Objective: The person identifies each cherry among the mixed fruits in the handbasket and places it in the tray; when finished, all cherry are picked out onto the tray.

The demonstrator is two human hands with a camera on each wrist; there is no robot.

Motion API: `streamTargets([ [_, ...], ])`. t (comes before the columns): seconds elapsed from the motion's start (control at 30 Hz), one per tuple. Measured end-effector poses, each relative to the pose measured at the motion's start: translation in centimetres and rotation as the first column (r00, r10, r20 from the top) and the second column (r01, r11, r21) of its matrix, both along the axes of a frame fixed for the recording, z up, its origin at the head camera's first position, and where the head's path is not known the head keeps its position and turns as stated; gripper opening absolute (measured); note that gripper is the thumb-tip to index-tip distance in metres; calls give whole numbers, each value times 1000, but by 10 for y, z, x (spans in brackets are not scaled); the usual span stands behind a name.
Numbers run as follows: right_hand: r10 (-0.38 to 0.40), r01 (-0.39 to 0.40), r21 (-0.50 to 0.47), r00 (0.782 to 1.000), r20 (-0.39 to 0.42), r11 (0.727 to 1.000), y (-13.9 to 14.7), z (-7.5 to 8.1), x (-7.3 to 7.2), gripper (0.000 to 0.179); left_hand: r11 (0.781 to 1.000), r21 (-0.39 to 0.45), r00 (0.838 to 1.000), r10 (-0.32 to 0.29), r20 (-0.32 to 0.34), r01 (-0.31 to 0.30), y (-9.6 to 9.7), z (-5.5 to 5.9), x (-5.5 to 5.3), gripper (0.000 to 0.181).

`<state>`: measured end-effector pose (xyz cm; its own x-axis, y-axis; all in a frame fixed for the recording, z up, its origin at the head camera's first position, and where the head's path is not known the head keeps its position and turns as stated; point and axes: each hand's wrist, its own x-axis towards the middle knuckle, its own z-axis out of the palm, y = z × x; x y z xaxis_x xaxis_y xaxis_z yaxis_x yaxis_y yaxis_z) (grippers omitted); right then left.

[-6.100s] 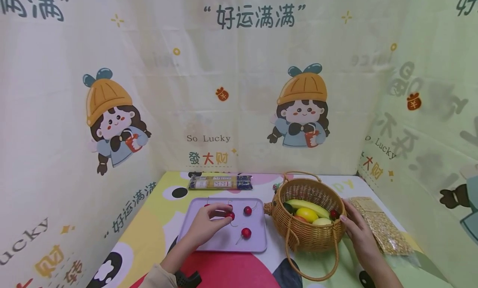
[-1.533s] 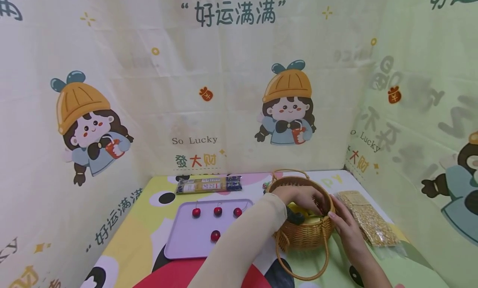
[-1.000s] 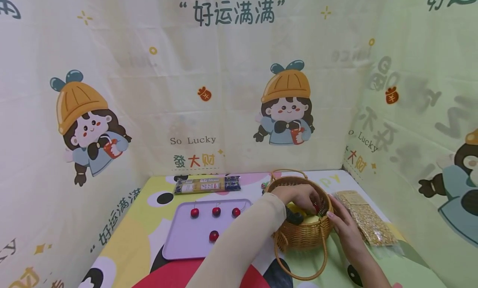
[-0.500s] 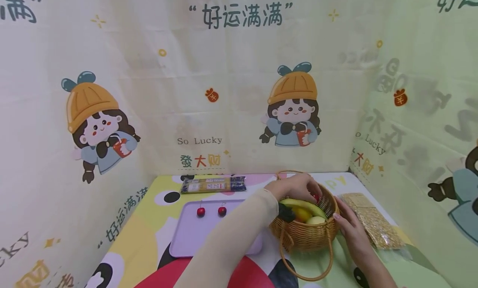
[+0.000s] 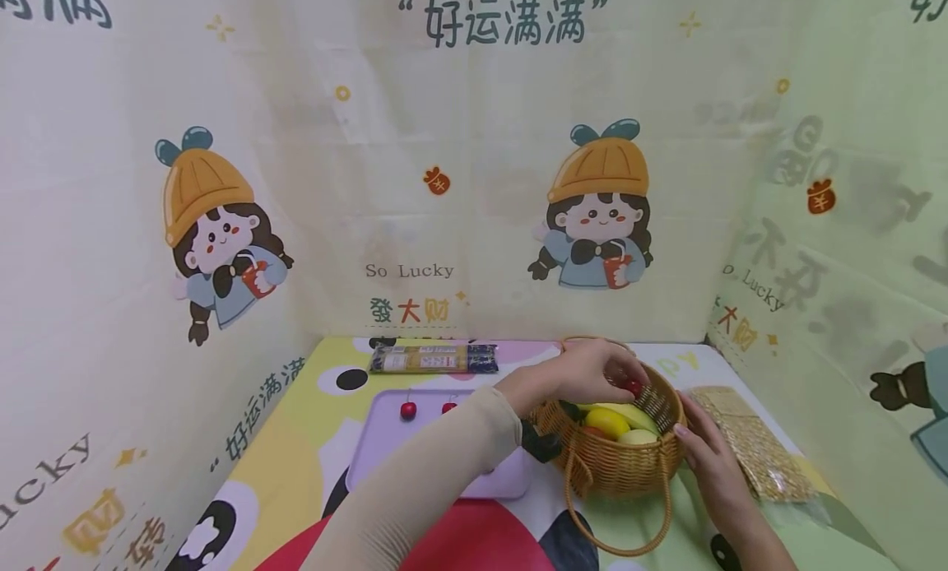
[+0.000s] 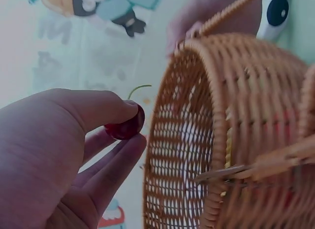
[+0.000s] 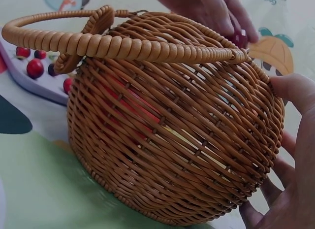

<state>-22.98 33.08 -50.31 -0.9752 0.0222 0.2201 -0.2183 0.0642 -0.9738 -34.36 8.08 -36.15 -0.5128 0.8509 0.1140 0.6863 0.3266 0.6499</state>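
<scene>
My left hand point(image 5: 592, 375) pinches a dark red cherry point(image 6: 125, 124) between thumb and fingertips, its thin green stem pointing up. It hovers at the mouth of a brown wicker basket point(image 5: 622, 471), just outside the rim in the left wrist view. A banana point(image 5: 643, 419), a yellow lemon point(image 5: 607, 423) and a pale round fruit point(image 5: 638, 437) lie inside the basket. My right hand point(image 5: 717, 464) holds the basket's right side, thumb at the rim and fingers along the outer weave. Several cherries point(image 7: 35, 68) sit on a lilac tray point(image 5: 370, 464), partly hidden behind my left sleeve.
Packets of what look like noodles point(image 5: 433, 359) lie at the back of the table. A clear bag of yellowish grains point(image 5: 755, 447) is right of the basket. The basket's handle point(image 5: 655, 538) hangs down in front. Printed cloth walls point(image 5: 474, 184) enclose the table.
My left hand was over the tray, then reached down into the basket. Since then it has risen toward the rim with the cherry pinched. My right hand stays on the basket.
</scene>
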Motion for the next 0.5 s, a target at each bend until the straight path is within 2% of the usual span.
streamTargets([
  [0.13, -6, 6, 0, 1000, 2, 1000, 1, 0, 2, 62, 997, 66, 999, -44, -3, 45, -13, -3, 18, 28],
  [0.3, 5, -5, 2, 1000, 0, 1000, 1, -1, 1, 63, 979, 186, 994, -93, 59, 81, -42, -13, 42, 29],
  [0.37, 12, -12, 0, 1000, 0, 1000, 1, -1, 0, 63, 972, 221, 990, -104, 97, 81, -57, -20, 50, 29],
  [0.5, 15, -15, -1, 1000, 3, 1000, 1, 0, 0, 64, 960, 279, 983, -80, 164, 31, -86, -38, 60, 29],
])
